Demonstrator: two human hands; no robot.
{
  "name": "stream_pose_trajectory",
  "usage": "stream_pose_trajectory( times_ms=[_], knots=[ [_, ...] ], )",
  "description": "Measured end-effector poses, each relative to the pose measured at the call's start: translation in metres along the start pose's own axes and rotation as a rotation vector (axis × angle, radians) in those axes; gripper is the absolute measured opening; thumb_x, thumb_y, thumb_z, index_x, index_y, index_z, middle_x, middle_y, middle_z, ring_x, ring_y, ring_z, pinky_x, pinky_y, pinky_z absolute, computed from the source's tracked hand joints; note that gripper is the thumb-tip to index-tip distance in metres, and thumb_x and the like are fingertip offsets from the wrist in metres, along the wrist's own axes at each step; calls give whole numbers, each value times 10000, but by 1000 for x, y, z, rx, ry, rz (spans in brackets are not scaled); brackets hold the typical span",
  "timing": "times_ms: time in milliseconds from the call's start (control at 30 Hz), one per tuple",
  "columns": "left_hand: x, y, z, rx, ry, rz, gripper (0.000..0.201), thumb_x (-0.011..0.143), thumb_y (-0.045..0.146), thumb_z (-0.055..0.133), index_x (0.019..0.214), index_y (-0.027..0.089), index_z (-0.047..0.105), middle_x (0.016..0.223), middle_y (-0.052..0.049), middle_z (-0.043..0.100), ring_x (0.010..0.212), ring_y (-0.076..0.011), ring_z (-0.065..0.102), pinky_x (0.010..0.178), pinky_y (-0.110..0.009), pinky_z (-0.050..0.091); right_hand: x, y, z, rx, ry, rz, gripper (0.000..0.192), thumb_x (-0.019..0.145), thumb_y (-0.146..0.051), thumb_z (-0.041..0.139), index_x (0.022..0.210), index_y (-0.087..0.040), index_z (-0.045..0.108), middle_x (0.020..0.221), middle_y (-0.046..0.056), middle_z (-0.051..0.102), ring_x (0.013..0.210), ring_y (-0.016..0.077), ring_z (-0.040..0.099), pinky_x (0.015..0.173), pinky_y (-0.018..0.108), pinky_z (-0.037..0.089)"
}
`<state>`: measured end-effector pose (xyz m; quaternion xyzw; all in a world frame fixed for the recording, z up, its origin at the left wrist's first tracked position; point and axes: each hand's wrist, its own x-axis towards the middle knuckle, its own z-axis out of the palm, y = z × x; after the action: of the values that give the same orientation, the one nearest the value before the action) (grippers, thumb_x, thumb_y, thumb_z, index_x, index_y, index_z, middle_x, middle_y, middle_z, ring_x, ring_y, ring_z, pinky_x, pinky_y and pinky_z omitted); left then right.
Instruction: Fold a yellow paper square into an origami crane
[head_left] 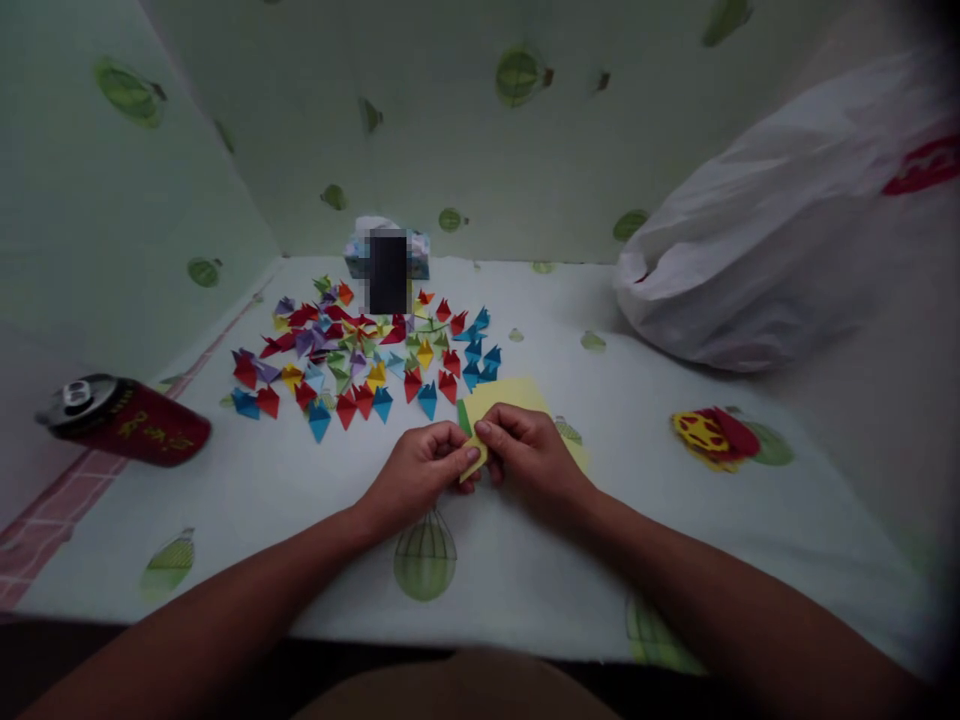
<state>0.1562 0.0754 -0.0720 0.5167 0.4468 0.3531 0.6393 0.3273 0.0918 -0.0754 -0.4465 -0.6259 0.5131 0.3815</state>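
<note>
Two forearms seen, bare from elbow to wrist; no sleeves shown. Left hand (420,465) and right hand (529,455) bare: no gloves, rings, watch or bands seen. Fingernails short, unpainted. Rounded shape at bottom edge, unclear.

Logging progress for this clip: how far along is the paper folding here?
Done: a spread of small folded paper pieces in red, blue, yellow, green and purple lies on the table. In hand: the left hand and right hand both pinch a yellow paper piece. Left: a stack of flat yellow sheets, with a green edge showing, lies under the hands.
</note>
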Motion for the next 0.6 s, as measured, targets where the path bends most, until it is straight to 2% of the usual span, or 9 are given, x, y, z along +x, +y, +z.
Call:
stream_pose_trajectory(
  times_ms=[133,233,333,433,500,600],
  knots=[
    [-1,0,-1,-2,47,12,285,780,392,723,723,155,575,655,-13,658,562,-111,600,578,-242,490,3,-1,0,82,-24,25,392,947,-452,501,640,-211,529,479,-18,574,439,129,519,495,261,394],
    [-1,1,-1,-12,90,37,276,796,393,712,722,158,588,657,-21,674,574,-115,601,593,-250,505,5,0,0,163,-82,31,323,918,-443,563,693,-212,540,526,-22,595,485,135,551,527,261,419],
    [0,2,-1,2,95,40,274,814,411,696,746,155,629,658,-19,668,594,-123,608,606,-258,517,4,-1,-1,80,-57,-8,291,904,-386,607,683,-213,532,538,-27,592,495,125,531,536,255,404],
    [1,2,-2,8,56,12,295,814,427,693,740,147,637,656,-18,656,581,-120,605,595,-254,517,1,0,0,-3,9,-24,330,942,-394,547,666,-213,529,523,-27,566,474,123,503,524,261,390],
    [2,2,-3,-5,67,6,300,810,426,697,735,144,627,648,-15,651,558,-113,599,576,-247,509,1,0,-1,47,16,-5,358,959,-435,503,679,-213,526,546,-22,569,477,125,513,527,267,400],
    [4,0,-4,-17,113,1,304,813,421,697,727,141,614,612,-4,638,517,-104,583,542,-233,486,4,0,-2,169,-47,33,292,905,-445,587,736,-212,537,596,-24,590,505,128,542,539,268,415]
  ],
)
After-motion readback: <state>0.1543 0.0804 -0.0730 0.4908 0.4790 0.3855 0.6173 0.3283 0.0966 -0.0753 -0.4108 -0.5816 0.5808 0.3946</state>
